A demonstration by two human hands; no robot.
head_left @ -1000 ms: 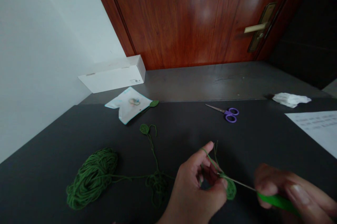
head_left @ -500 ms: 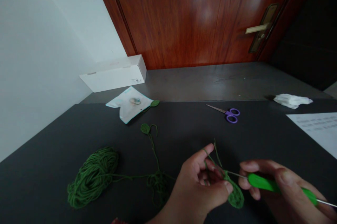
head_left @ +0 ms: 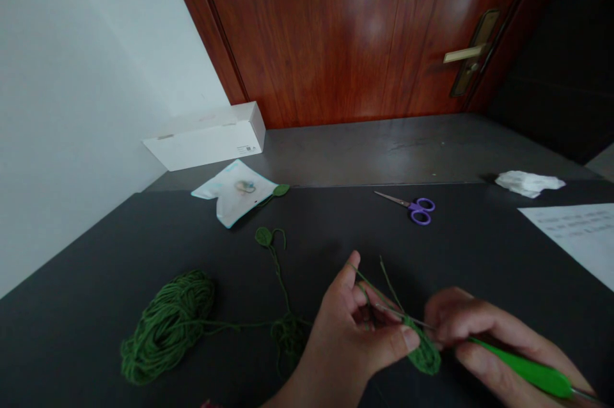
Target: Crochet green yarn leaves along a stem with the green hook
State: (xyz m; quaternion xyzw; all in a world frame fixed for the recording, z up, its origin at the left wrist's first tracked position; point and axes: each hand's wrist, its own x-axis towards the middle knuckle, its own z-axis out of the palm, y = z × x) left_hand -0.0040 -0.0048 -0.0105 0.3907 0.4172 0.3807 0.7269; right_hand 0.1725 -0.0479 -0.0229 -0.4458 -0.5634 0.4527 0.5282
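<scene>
My left hand pinches a small green crochet piece between thumb and fingers, with working yarn looped over its raised index finger. A loose yarn tail stands up above the piece. In my right hand is a crochet hook with a bright green handle; its metal shaft passes through the top of the piece, the tip lying near my left fingers. Yarn runs left to a loose tangle and on to the green yarn skein.
Purple-handled scissors lie beyond my hands. A finished-looking green leaf with tails lies left of centre; another leaf touches a white packet. A white box, crumpled tissue and printed paper lie farther out.
My left index finger has lifted and moved left, stretching the yarn. My right hand has closed in on the piece, the hook reaching farther through it and its handle tilting lower.
</scene>
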